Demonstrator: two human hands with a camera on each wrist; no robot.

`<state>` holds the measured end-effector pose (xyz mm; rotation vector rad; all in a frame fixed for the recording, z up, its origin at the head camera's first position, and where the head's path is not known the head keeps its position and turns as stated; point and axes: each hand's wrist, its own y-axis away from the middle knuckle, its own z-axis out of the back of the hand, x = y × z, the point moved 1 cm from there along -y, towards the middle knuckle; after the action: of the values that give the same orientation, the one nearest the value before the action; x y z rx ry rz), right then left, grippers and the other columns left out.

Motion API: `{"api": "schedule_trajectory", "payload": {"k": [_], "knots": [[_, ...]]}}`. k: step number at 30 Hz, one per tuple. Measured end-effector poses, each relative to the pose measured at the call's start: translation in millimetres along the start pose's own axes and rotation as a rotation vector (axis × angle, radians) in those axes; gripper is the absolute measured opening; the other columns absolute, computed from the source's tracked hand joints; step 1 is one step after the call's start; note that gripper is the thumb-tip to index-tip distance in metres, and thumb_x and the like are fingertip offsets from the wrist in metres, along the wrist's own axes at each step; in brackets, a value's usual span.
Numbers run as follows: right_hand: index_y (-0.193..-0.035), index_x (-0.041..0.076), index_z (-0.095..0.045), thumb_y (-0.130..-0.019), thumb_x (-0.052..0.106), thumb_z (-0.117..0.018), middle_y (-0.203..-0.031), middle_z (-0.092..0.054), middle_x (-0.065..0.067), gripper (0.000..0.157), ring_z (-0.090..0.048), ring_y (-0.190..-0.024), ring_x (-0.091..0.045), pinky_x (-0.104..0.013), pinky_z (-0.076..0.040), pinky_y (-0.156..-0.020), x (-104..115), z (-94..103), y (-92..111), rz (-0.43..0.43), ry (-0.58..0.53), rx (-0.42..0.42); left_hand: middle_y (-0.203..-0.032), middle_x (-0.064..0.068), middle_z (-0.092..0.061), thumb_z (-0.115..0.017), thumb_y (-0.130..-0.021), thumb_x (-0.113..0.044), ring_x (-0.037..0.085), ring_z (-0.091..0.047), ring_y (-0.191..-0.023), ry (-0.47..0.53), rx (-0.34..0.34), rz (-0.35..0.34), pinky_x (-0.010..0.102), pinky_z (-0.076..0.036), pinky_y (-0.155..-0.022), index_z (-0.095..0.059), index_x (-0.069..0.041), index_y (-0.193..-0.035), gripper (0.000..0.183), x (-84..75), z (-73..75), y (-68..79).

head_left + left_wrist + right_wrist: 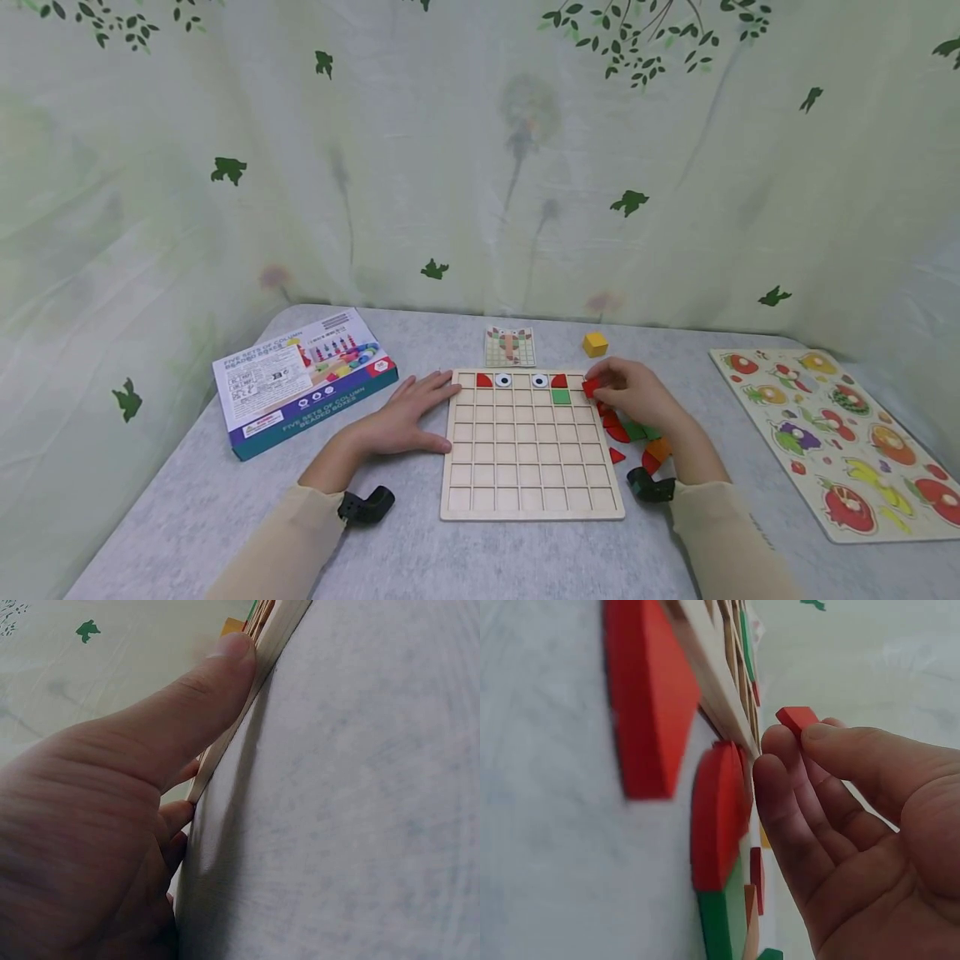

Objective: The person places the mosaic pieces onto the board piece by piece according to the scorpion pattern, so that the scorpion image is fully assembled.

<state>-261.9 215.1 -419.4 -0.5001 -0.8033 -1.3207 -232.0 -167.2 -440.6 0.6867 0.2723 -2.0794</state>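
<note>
A wooden grid board (528, 503) lies flat on the table. Along its far row sit two red pieces and two eye pieces (503, 380), with a green square (561, 397) one row nearer. My left hand (397, 419) rests spread at the board's left edge; in the left wrist view its thumb (214, 682) touches the wooden side. Over the far right corner, my right hand (637, 393) pinches a small red piece (798, 717) between thumb and fingers. Loose red pieces (718, 817), along with green and orange ones, lie beside the board's right edge, partly hidden by that hand.
Behind the board lie a small patterned card (510, 358) and a yellow block (596, 344). A boxed bead set (300, 379) stands at the left. On the right is a fruit-picture board (825, 454). A leaf-printed curtain (450, 167) closes off the back.
</note>
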Motion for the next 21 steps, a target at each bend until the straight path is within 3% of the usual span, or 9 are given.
{"api": "schedule_trajectory", "payload": {"k": [5, 12, 21], "knots": [[-0.116, 0.010, -0.065, -0.094, 0.014, -0.069, -0.104, -0.068, -0.010, 0.023, -0.061, -0.087, -0.020, -0.027, -0.057, -0.079, 1, -5.1, -2, 0.012, 0.044, -0.002, -0.170, 0.006, -0.014, -0.076, -0.082, -0.053, 0.033, -0.005, -0.158, -0.005, 0.013, 0.022, 0.057, 0.002, -0.127, -0.032, -0.021, -0.158, 0.094, -0.9, 0.7, 1.0], [-0.110, 0.010, -0.067, -0.093, 0.014, -0.069, -0.102, -0.068, -0.007, 0.017, -0.059, -0.089, -0.019, -0.028, -0.053, -0.077, 0, -8.7, -4, 0.056, 0.105, -0.017, -0.169, 0.010, -0.015, -0.077, -0.082, -0.051, 0.035, -0.008, -0.157, -0.001, 0.003, 0.002, 0.058, 0.001, -0.126, -0.034, -0.017, -0.157, 0.093, -3.6, 2.3, 1.4], [-0.112, 0.012, -0.068, -0.093, 0.016, -0.070, -0.104, -0.070, -0.007, 0.019, -0.062, -0.093, -0.020, -0.035, -0.056, -0.085, 0, -13.5, -6, 0.043, 0.125, -0.041, -0.169, 0.009, -0.016, -0.077, -0.082, -0.052, 0.035, -0.008, -0.157, 0.001, -0.003, -0.006, 0.059, 0.001, -0.126, -0.035, -0.017, -0.157, 0.092, -3.1, 1.8, 0.3]]}}
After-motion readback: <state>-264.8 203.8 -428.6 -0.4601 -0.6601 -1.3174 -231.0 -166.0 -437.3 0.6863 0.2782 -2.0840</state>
